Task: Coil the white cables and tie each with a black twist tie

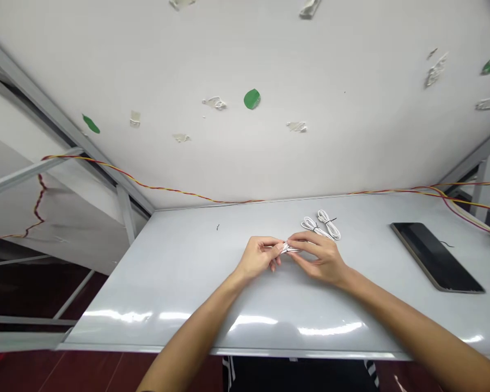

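Note:
My left hand (pixel 258 257) and my right hand (pixel 319 259) meet above the middle of a white tabletop (pixel 167 288). Between their fingertips they pinch a small folded bundle of white cable (pixel 289 249), mostly hidden by my fingers. Just beyond my right hand lie several white cables (pixel 322 227), coiled into loops and tied with thin black wire. The nearest coil almost reaches my right fingers. A short scrap of black wire (pixel 218 227) lies on the table, left of my hands.
A black tablet (pixel 435 256) lies flat at the right of the tabletop. A twisted red-and-yellow wire (pixel 147 187) runs along the wall behind the table. Grey metal framing (pixel 124 212) stands at the left, and the floor is dark red below the front edge.

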Action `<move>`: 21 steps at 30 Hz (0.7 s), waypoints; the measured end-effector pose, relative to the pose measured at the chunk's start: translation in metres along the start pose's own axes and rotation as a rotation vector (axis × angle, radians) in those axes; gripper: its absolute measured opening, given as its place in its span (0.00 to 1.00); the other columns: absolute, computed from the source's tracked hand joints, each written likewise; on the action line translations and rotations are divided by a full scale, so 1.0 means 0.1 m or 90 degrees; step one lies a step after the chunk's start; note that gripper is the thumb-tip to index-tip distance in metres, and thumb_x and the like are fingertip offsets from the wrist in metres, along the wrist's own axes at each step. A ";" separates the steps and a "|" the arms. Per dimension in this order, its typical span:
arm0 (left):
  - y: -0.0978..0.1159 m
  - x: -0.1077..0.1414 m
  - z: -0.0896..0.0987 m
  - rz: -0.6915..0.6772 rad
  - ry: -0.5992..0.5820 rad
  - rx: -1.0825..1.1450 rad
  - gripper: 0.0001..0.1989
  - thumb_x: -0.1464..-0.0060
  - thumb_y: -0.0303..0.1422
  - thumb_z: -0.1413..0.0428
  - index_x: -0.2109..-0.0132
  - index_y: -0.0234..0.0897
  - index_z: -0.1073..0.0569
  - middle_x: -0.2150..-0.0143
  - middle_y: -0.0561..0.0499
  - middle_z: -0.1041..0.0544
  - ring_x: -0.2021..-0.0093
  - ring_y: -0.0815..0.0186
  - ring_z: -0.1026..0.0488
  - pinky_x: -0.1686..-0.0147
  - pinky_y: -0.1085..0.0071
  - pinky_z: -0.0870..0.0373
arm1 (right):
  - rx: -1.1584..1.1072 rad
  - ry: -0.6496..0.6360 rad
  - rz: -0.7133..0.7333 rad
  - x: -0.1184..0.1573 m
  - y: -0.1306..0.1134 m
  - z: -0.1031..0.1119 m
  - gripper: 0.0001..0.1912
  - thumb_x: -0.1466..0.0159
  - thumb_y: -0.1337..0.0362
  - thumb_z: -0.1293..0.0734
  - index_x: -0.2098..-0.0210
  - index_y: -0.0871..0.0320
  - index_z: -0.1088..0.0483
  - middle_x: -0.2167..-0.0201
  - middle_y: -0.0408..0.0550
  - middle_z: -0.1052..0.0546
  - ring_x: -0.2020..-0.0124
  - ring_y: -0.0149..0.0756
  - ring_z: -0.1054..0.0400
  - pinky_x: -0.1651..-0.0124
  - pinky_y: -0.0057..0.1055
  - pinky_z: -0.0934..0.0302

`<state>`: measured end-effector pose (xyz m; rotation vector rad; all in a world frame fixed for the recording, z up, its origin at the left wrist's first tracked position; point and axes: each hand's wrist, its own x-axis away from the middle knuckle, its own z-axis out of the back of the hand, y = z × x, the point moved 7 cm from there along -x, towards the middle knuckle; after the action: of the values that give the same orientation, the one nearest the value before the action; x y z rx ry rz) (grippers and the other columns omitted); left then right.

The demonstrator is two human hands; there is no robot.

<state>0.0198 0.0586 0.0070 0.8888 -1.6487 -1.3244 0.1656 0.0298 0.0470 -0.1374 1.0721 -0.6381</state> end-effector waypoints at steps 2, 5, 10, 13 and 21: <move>0.05 0.01 0.00 -0.046 0.006 -0.053 0.19 0.49 0.45 0.37 0.62 0.31 0.19 0.70 0.45 0.23 0.74 0.67 0.29 0.80 0.74 0.33 | -0.024 -0.007 -0.023 -0.01 0.01 -0.01 0.14 0.38 0.70 0.32 0.53 0.52 0.25 0.62 0.50 0.21 0.64 0.37 0.25 0.64 0.34 0.28; 0.09 0.02 -0.02 -0.081 -0.001 -0.094 0.19 0.46 0.44 0.39 0.58 0.31 0.18 0.60 0.41 0.21 0.70 0.65 0.26 0.80 0.73 0.29 | -0.049 -0.002 -0.049 -0.02 0.03 0.00 0.12 0.38 0.70 0.32 0.55 0.53 0.23 0.63 0.49 0.21 0.65 0.37 0.25 0.64 0.34 0.27; 0.17 0.07 -0.02 -0.152 0.002 -0.166 0.16 0.42 0.41 0.42 0.54 0.34 0.18 0.57 0.41 0.21 0.64 0.61 0.24 0.77 0.74 0.27 | -0.067 0.023 -0.096 -0.03 0.08 0.04 0.08 0.38 0.68 0.31 0.60 0.53 0.21 0.64 0.49 0.20 0.67 0.37 0.24 0.65 0.34 0.27; 0.20 0.09 -0.03 -0.178 -0.006 -0.210 0.16 0.41 0.40 0.43 0.53 0.36 0.18 0.59 0.42 0.21 0.62 0.61 0.24 0.76 0.74 0.28 | -0.084 0.026 -0.121 -0.04 0.10 0.05 0.07 0.39 0.67 0.30 0.62 0.53 0.20 0.65 0.48 0.19 0.67 0.37 0.24 0.67 0.34 0.27; 0.29 0.11 -0.02 -0.265 0.011 -0.333 0.13 0.40 0.38 0.43 0.55 0.40 0.17 0.65 0.46 0.18 0.73 0.68 0.27 0.74 0.74 0.32 | -0.094 0.019 -0.161 -0.03 0.12 0.01 0.04 0.39 0.65 0.29 0.65 0.54 0.20 0.68 0.48 0.19 0.68 0.38 0.24 0.66 0.35 0.27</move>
<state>0.0165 0.0537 0.0372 0.9358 -1.0435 -1.9085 0.1707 0.0408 0.0455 -0.3980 1.1410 -0.7898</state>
